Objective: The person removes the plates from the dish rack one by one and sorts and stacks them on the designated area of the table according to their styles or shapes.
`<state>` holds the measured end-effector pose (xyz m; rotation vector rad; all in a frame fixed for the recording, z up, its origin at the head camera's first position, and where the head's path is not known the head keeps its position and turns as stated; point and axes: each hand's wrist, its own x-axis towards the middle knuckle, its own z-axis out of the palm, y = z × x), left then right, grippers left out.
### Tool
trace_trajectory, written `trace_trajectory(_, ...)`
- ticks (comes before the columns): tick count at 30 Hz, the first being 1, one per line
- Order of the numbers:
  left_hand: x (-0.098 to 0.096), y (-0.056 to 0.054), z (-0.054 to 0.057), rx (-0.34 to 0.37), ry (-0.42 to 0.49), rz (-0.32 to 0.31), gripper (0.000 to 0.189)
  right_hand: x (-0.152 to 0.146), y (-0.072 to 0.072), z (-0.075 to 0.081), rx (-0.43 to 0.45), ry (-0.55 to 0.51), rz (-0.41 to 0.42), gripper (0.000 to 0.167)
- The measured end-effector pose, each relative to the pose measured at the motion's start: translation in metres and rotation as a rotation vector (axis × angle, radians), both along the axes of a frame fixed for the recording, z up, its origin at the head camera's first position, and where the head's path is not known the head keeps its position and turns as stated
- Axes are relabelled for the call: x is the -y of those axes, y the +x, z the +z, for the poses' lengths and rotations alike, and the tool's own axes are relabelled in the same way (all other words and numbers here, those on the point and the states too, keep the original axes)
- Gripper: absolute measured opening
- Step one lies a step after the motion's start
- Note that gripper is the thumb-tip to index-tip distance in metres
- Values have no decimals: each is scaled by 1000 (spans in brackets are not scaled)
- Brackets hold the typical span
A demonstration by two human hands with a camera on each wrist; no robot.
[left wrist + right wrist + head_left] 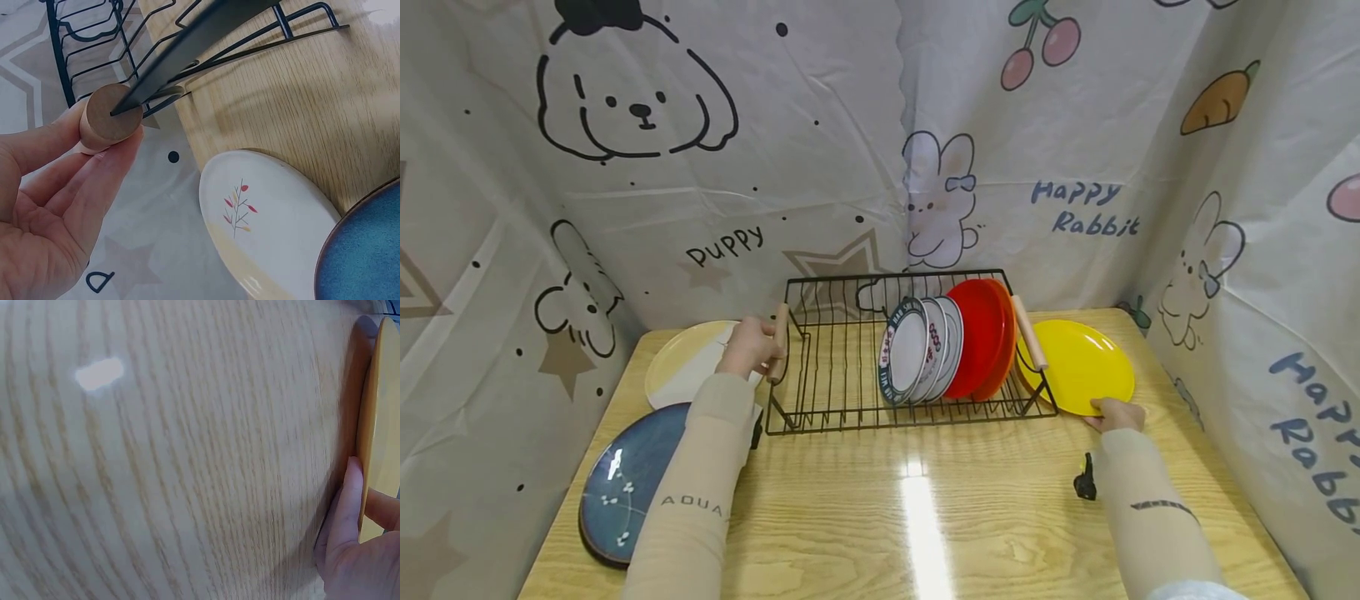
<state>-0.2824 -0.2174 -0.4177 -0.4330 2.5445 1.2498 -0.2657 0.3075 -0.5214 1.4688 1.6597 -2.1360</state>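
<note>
A black wire dish rack (842, 423) stands at the back of the table, with a wooden handle on each side. My left hand (751, 348) grips the left wooden handle (112, 119), thumb on one side and fingers on the other. Over on the right, my right hand (1118, 414) pinches the near rim of a yellow plate (1078, 367), fingers under it and thumb on top. In the rack's right half stand several white patterned plates (906, 354), then a red plate (973, 337) and an orange plate (1006, 350) beside them.
Left of the rack lies a white and pale-yellow plate (275, 212), partly behind my left hand in the head view. A dark blue plate (632, 475) is nearer, partly covered by my left arm. Printed cloth (835, 167) hangs around the table's back and sides.
</note>
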Motion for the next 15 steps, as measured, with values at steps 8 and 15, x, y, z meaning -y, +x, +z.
trace_trajectory(8, -1, 0, 0, -6, 9, -4, 51, -4, -1, -3, 9, -2, 16, 76)
trace_trajectory(15, 0, 1, -1, -16, -3, -13, 50, -9, 0, -2, -18, -10, 77, 77)
